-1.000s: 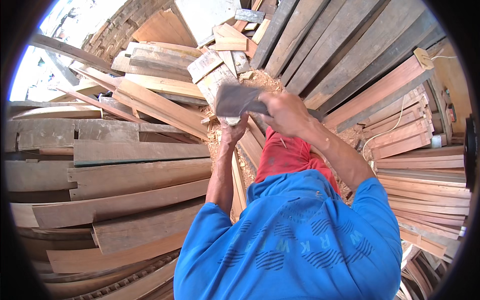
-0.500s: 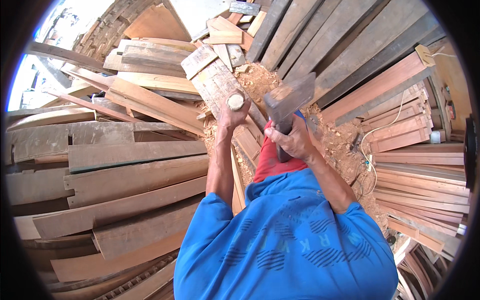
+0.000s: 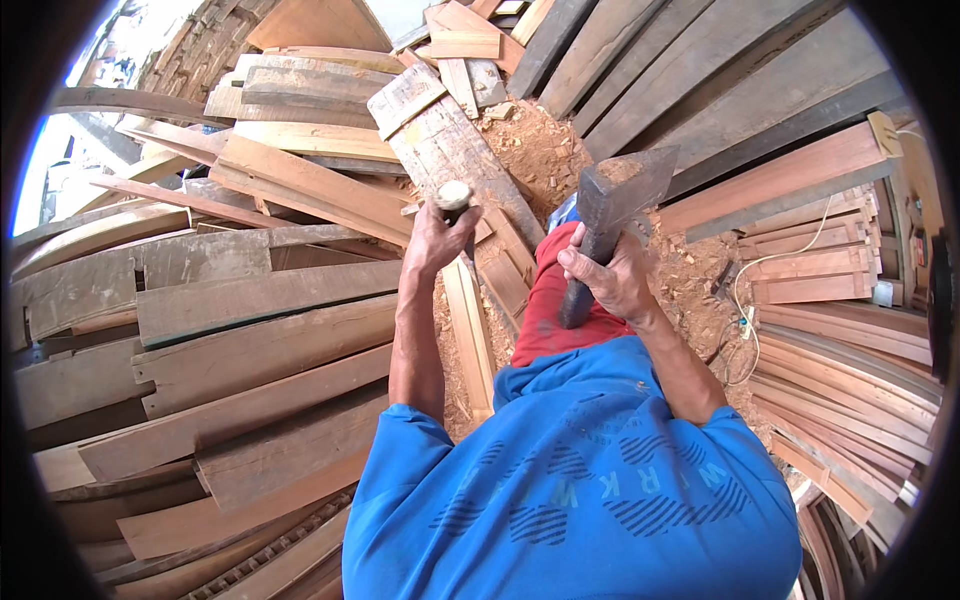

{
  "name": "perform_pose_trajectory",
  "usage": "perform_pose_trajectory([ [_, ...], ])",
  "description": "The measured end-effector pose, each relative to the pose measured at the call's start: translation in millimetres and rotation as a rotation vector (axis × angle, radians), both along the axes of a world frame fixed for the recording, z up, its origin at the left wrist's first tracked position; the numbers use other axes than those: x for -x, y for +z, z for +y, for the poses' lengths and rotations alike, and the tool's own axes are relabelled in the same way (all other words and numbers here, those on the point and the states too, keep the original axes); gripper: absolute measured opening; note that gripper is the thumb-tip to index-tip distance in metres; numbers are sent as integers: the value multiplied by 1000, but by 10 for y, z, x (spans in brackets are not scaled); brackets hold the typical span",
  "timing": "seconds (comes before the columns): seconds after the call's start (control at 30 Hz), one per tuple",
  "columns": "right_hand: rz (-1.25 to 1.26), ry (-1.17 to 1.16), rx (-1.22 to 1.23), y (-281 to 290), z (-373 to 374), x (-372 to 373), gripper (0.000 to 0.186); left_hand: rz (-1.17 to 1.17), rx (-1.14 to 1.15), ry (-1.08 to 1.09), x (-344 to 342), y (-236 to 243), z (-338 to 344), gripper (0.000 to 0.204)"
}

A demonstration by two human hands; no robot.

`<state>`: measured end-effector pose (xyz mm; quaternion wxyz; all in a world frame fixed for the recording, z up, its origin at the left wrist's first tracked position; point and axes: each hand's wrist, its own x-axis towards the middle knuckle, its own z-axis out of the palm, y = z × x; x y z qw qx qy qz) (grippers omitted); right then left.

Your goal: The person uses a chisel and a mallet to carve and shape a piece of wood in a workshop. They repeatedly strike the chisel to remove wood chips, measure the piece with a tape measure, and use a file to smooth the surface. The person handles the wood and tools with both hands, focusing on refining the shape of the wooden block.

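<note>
My left hand (image 3: 437,240) is closed round an upright chisel handle (image 3: 455,193). Its pale round butt points up at me, and the blade is hidden below my fist. In my right hand (image 3: 612,281) is a dark wooden mallet (image 3: 610,205). The fingers wrap its handle, and the broad blocky head sits above them, to the right of the chisel and apart from it. Beyond my left hand a worn, pale-stained plank (image 3: 450,145) slants away, with a small strip of wood lying across its far end.
Stacked boards (image 3: 270,300) crowd the left side. Long dark beams (image 3: 700,75) fan out at the far right, with more stacked lumber (image 3: 850,360) below. Wood shavings (image 3: 545,150) cover the ground around the plank. A pale cord (image 3: 738,290) loops down the right.
The mallet and my right hand have moved a little to the right, away from the chisel. My left hand has shifted slightly left, still gripping the handle. The whole view has also shifted somewhat.
</note>
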<state>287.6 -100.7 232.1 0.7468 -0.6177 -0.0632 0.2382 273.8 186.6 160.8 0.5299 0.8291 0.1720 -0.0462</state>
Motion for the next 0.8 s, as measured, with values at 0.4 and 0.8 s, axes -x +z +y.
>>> perform_pose_trajectory([
  [0.4,-58,-299,76,64,-428,-571,22,-149,2,-240,-1188,-319,-884,30],
  [0.8,-146,-528,138,-34,-860,-1097,25,-168,28,-350,-1262,-374,-1002,23],
])
